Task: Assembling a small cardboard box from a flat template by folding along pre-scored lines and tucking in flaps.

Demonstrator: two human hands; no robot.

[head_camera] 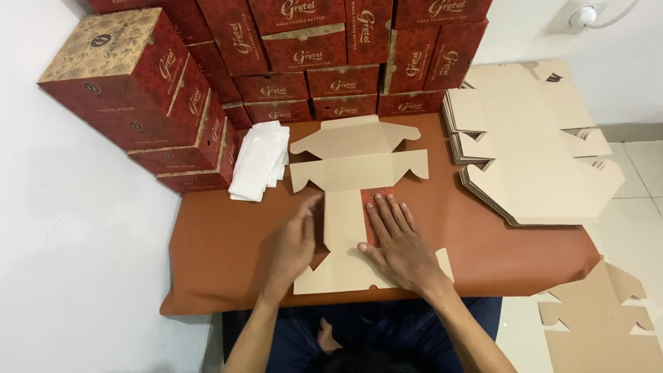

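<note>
Right hand [399,242] lies flat, fingers [388,211] slightly spread, on the flat tan die-cut cardboard box blank [345,221]. Left hand [295,242] presses its left side panel, fingers together, gripping nothing.

Under both hands, flat carton blank [345,207]: plain kraft tan inside, dark red printed face showing on flap folded beneath right hand [399,238]. Below left hand [295,243], rust-brown table cover [221,262]. Ahead of fingertips, stacked finished boxes [324,55]: deep red with fine tonal pattern, gold lettering; lids gold-and-tan floral. Left-forward, white paper stack [259,160]. Right of right hand, tan blank pile [532,145].
</note>
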